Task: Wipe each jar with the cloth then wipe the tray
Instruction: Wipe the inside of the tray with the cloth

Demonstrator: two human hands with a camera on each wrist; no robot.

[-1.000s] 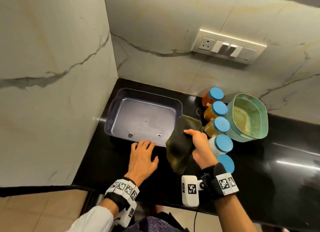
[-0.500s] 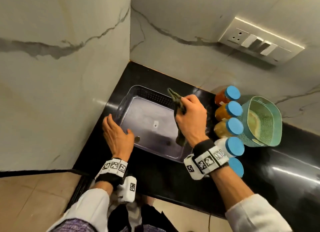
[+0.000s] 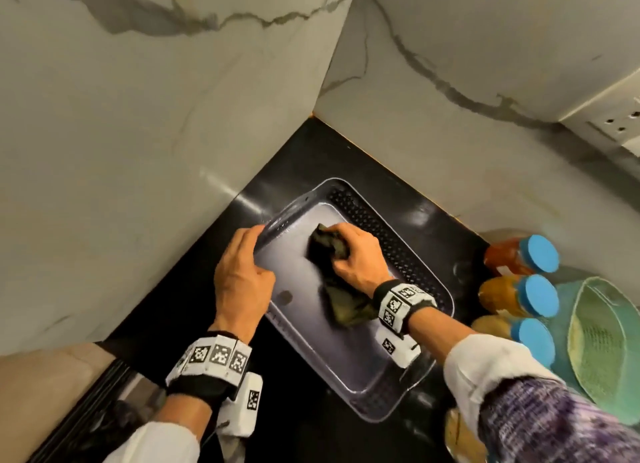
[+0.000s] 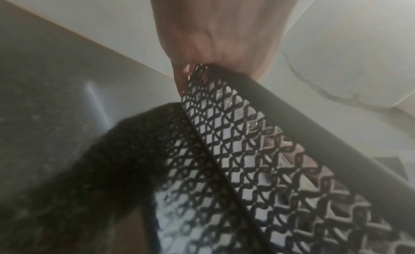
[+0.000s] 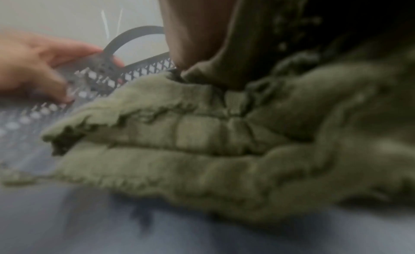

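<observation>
A grey plastic tray (image 3: 360, 376) with perforated side walls sits on the black counter in the corner. My right hand (image 3: 356, 254) grips a bunched olive-green cloth (image 3: 329, 251) and presses it onto the tray's floor near the far end. In the right wrist view the cloth (image 5: 202, 142) lies crumpled on the tray floor (image 5: 112, 222). My left hand (image 3: 242, 275) grips the tray's left rim; the left wrist view shows its fingers curled over the mesh wall (image 4: 247, 142). Several blue-lidded jars (image 3: 519, 258) stand in a row right of the tray.
A teal and green mesh basket (image 3: 602, 338) stands to the right of the jars. Marble walls (image 3: 173, 116) close the corner on the left and behind. A switch plate (image 3: 616, 123) is on the back wall. The counter edge (image 3: 114, 369) runs at lower left.
My right hand carried the cloth from beside the jars into the tray and pressed it down. My left hand moved from the counter to the tray's left rim and took hold.
</observation>
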